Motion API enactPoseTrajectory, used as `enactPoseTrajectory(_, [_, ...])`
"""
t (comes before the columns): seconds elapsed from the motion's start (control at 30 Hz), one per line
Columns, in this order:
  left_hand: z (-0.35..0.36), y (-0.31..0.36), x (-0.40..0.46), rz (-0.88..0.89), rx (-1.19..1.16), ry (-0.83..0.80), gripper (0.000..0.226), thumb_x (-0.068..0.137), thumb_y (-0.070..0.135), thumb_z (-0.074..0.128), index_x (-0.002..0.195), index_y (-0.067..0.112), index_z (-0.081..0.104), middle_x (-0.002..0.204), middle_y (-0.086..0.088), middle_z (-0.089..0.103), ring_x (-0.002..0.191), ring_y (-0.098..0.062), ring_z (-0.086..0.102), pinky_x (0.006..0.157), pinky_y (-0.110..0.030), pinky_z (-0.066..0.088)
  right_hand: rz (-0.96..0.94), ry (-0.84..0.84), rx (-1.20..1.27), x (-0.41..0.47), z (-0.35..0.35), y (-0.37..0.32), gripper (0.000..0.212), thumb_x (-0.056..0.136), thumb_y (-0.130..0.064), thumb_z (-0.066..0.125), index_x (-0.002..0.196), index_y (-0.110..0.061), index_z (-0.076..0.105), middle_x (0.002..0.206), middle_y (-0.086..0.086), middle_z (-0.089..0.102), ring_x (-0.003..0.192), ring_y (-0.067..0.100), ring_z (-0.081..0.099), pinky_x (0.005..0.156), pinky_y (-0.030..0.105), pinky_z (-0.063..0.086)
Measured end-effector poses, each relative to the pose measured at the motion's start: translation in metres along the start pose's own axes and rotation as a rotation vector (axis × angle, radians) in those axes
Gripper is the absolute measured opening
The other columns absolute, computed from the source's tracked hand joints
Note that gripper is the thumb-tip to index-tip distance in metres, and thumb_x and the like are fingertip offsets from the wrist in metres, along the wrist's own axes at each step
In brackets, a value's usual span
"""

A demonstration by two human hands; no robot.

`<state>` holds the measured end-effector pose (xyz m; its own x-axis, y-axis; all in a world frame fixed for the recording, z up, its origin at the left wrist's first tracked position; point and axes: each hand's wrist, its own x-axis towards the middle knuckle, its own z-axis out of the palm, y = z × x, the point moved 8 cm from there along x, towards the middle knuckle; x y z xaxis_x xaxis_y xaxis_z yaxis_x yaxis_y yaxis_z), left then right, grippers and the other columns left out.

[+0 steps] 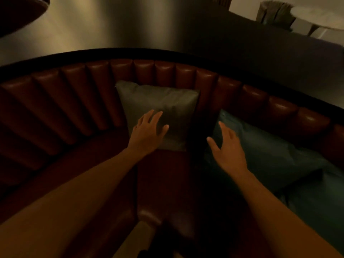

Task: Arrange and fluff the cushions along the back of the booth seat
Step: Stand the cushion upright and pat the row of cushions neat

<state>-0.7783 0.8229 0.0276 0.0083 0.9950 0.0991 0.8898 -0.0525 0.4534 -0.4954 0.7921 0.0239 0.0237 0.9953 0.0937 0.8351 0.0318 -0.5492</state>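
The grey-green cushion (158,107) leans upright against the channelled red backrest (78,97). The left hand (147,131) lies flat on its lower front, fingers spread. The right hand (229,149), open, hovers over a dark teal cushion (275,155) slumped beside it; a dark gap separates the two cushions.

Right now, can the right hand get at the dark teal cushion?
Probably yes: the right hand is open over the teal cushion, with nothing visible between; contact is unclear in the dim light.

a grey-green cushion (158,107) leans upright against the curved, channelled red booth back (74,94), a darker teal cushion (270,155) slumped beside it.
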Motion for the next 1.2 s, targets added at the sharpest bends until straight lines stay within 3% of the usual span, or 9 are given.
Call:
enactPoseTrajectory(0.23, [0.026,-0.059,0.052,-0.081,-0.085,0.015,0.072,0.096,0.063,0.042,0.157,0.032,0.019,0.165,-0.005,0.019,0.148,-0.032,0.027,0.110,-0.060,0.037,0.066,-0.131,0.144,0.065,0.087,-0.001,0.088,0.095,-0.058,0.059,0.163,-0.031,0.009,0.168,0.006,0.019,0.151,0.027,0.026,0.116,0.047,0.035])
enactPoseTrajectory(0.47, [0.029,-0.153,0.093,-0.307,-0.447,0.254,0.095,0.087,0.060,0.064,0.159,0.019,0.017,0.162,-0.006,0.031,0.148,-0.027,0.031,0.118,-0.045,0.032,0.205,-0.117,0.433,0.124,0.171,0.009,0.119,0.077,-0.050,0.084,0.163,-0.029,0.004,0.168,0.004,0.018,0.152,0.023,0.023,0.117,0.035,0.026])
enactPoseTrajectory(0.6, [0.060,-0.221,0.117,-0.423,-0.531,0.145,0.119,0.074,0.062,0.074,0.160,0.022,0.003,0.166,-0.006,0.021,0.150,-0.028,0.027,0.119,-0.043,0.030,0.286,-0.072,0.549,0.149,0.218,0.026,0.133,0.065,-0.053,0.091,0.162,-0.037,0.001,0.168,-0.004,0.018,0.152,0.022,0.025,0.122,0.045,0.029])
enactPoseTrajectory(0.7, [0.081,-0.257,0.135,-0.436,-0.635,0.097,0.138,0.055,0.070,0.080,0.159,0.030,-0.002,0.165,0.000,0.020,0.148,-0.022,0.028,0.118,-0.040,0.032,0.271,0.017,0.647,0.167,0.236,0.032,0.141,0.049,-0.061,0.094,0.158,-0.044,0.008,0.162,-0.007,0.030,0.146,0.015,0.037,0.117,0.043,0.038])
enactPoseTrajectory(0.87, [0.104,-0.261,0.172,-0.203,-0.732,0.022,0.148,0.049,0.051,0.096,0.157,0.037,-0.004,0.162,0.008,0.023,0.144,-0.011,0.033,0.114,-0.044,0.041,0.263,0.117,0.779,0.184,0.262,0.034,0.127,0.057,-0.035,0.099,0.156,-0.039,0.019,0.150,-0.007,0.046,0.131,0.009,0.053,0.112,0.043,0.046])
enactPoseTrajectory(0.93, [0.108,-0.261,0.182,-0.143,-0.765,0.077,0.146,0.044,0.057,0.095,0.154,0.040,0.000,0.161,0.008,0.025,0.144,-0.010,0.035,0.111,-0.037,0.043,0.262,0.171,0.790,0.182,0.268,0.034,0.112,0.062,-0.031,0.097,0.152,-0.032,0.029,0.140,-0.009,0.056,0.120,0.003,0.060,0.106,0.039,0.051])
enactPoseTrajectory(1.0, [0.107,-0.265,0.186,-0.143,-0.761,0.127,0.144,0.046,0.048,0.098,0.154,0.035,0.003,0.156,0.012,0.026,0.141,-0.009,0.035,0.107,-0.030,0.041,0.259,0.206,0.781,0.180,0.272,0.034,0.100,0.066,-0.027,0.096,0.146,-0.029,0.036,0.130,-0.016,0.061,0.112,-0.006,0.062,0.100,0.028,0.053])
enactPoseTrajectory(1.1, [0.101,-0.276,0.184,-0.131,-0.723,0.183,0.134,0.059,0.027,0.097,0.157,0.027,0.005,0.159,0.003,0.029,0.139,-0.011,0.035,0.106,-0.030,0.038,0.238,0.257,0.762,0.175,0.271,0.024,0.094,0.068,-0.026,0.095,0.144,-0.030,0.040,0.123,-0.026,0.059,0.105,-0.017,0.060,0.089,0.011,0.049])
enactPoseTrajectory(1.2, [0.089,-0.294,0.177,-0.132,-0.689,0.204,0.126,0.064,0.032,0.093,0.158,0.029,0.009,0.160,0.003,0.032,0.141,-0.014,0.038,0.108,-0.033,0.041,0.223,0.242,0.761,0.175,0.274,0.006,0.094,0.066,-0.027,0.096,0.142,-0.034,0.041,0.126,-0.024,0.060,0.109,-0.012,0.061,0.094,0.018,0.050])
